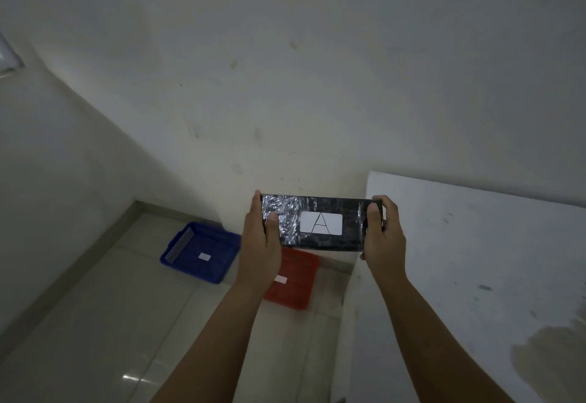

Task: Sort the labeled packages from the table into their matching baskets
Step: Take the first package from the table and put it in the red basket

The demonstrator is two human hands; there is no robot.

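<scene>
Package: a black, plastic-wrapped package (317,223) was held up in the air, above the red basket.
Label: a white sticker (321,223) read "A".
Left hand (260,237): closed around its left end.
Right hand (383,234): closed around its right end.
Baskets: blue basket (199,252) and red basket (293,279) sat side by side on the floor (95,323).
Table: the white table (475,260) stood at right.

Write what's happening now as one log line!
left hand + right hand: holding black package | label: A | above red basket | blue basket beside

Both forearms are bare to each hand (no sleeves, rings or watch visible).
</scene>
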